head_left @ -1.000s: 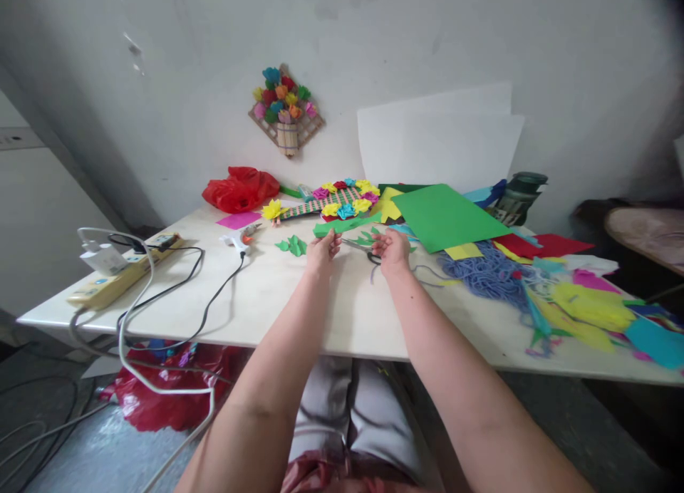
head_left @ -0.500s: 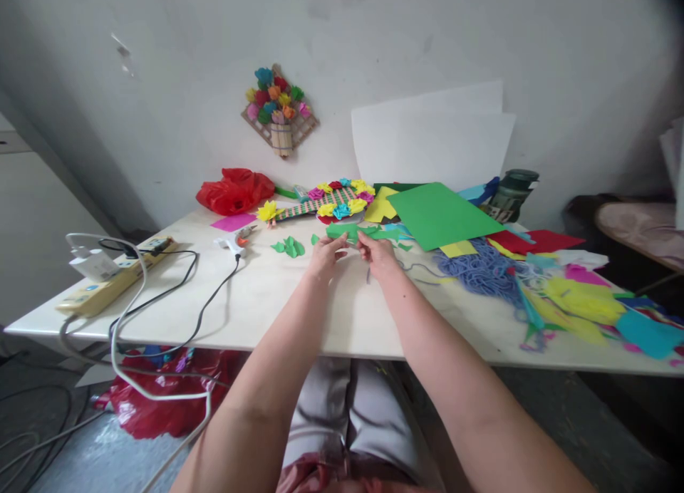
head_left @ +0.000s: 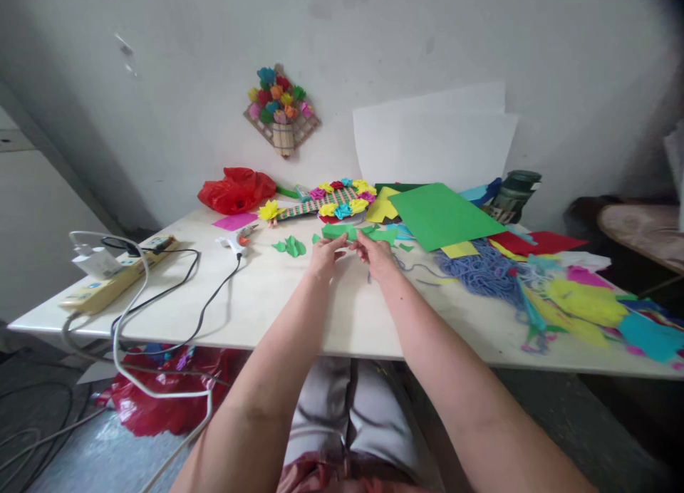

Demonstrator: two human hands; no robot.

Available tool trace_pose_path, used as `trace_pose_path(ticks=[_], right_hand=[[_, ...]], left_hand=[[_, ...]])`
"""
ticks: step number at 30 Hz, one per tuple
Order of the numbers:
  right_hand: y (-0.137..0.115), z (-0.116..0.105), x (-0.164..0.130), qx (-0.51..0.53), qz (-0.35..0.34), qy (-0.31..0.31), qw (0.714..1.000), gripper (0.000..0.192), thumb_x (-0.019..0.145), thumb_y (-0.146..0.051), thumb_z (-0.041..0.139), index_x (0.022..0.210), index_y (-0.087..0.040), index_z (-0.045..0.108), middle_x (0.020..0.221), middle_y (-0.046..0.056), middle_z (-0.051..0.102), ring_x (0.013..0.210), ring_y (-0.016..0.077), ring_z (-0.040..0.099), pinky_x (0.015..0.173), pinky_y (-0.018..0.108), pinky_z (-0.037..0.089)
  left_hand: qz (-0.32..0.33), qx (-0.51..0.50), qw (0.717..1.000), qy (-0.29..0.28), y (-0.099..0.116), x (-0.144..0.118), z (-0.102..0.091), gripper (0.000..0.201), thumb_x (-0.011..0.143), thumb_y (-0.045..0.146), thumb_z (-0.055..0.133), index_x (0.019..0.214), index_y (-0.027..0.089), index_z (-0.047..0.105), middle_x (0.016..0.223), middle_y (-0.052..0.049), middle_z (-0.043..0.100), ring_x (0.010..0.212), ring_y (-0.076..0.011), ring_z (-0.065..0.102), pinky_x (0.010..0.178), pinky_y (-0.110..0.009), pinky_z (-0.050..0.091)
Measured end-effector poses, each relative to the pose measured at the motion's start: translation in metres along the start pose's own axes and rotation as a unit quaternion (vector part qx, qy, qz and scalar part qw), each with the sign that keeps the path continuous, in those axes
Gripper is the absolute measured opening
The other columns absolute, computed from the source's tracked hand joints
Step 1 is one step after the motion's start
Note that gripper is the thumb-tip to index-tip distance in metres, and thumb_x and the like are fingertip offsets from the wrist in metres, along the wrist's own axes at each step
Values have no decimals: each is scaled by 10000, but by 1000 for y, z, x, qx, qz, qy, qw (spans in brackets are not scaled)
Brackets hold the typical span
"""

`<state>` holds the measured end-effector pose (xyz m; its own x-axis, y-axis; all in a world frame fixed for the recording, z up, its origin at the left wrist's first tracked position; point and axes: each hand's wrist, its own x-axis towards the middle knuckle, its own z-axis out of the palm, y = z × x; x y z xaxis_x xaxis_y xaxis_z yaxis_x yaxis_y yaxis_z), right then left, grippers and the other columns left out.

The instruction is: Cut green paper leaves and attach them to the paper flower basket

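Green paper strip point(head_left: 347, 231) pinched between left hand point(head_left: 324, 256), right hand point(head_left: 378, 254).

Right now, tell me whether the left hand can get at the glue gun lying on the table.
Probably yes. The left hand holds a green paper piece with the right hand; the glue gun lies to its left, with bare table and small green cutouts between.

The fingers point(head_left: 342, 241) of both hands met over a green paper strip point(head_left: 342, 231), hiding their grip. The tabletop point(head_left: 342, 315) ran off the right edge; small green scraps point(head_left: 291, 246) stayed indistinct.
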<state>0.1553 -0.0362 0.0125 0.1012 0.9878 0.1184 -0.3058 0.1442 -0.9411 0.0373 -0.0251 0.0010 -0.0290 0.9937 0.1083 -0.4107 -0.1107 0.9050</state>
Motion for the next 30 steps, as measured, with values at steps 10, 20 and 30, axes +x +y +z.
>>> trace_pose_path(ticks=[10,20,30], right_hand=[[-1,1,2,54,33,-13,998,364,636,-468,721,548,-137,598,441,-18,546,361,33,368,344,197,193],[-1,5,-3,28,32,-46,998,344,652,-440,706,551,-131,593,458,-14,558,368,33,371,356,195,188],[2,-1,3,27,12,47,998,403,617,-497,718,501,-160,531,472,-21,559,363,42,359,354,215,199]], left_hand=[[-12,-124,992,-1,4,-3,9,242,656,330,733,696,135,597,627,0,608,579,-83,575,517,-192,380],[-77,-240,966,55,11,-2,9,287,861,367,481,715,136,567,540,-13,558,470,-93,541,451,-193,413],[-59,-140,988,16,7,-2,7,435,657,573,668,713,155,560,722,-35,633,561,-83,572,478,-182,402]])
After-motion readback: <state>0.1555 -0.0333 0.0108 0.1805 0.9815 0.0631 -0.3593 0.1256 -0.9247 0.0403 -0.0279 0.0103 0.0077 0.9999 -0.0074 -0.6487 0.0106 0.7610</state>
